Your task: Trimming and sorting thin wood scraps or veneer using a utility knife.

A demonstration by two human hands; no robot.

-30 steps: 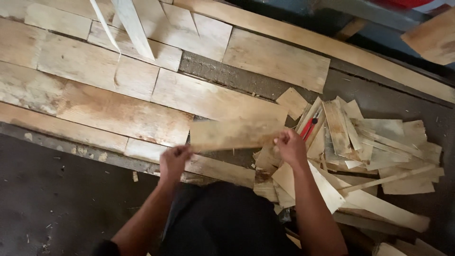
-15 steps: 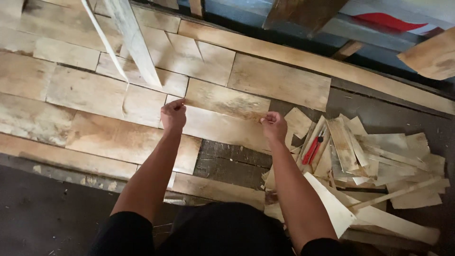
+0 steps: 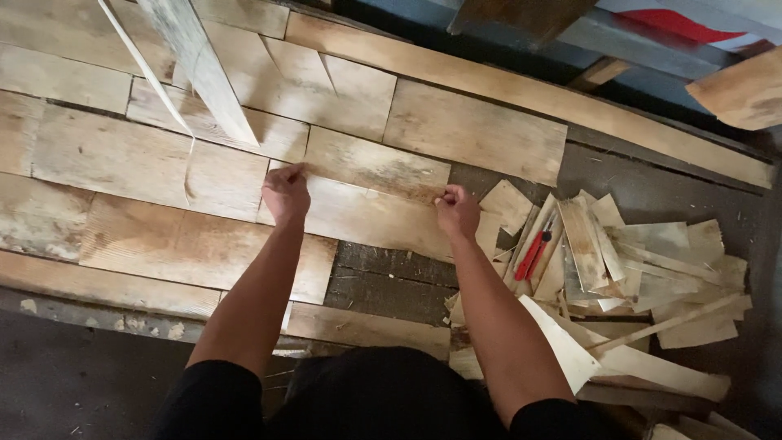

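At the bottom of the frame a person in black leans over a dark floor (image 3: 391,281). The left hand (image 3: 285,192) pinches the left end of a thin wood veneer sheet (image 3: 371,213) at frame centre; the right hand (image 3: 456,210) pinches its right end (fingers curled on the upper edge). Laying it well looks to depend on butting its edges flush with the neighbouring sheets (image 3: 163,163). A bare dark gap lies just below it. At right, a scrap pile (image 3: 627,269) with a red utility knife (image 3: 533,254) crowds the room.
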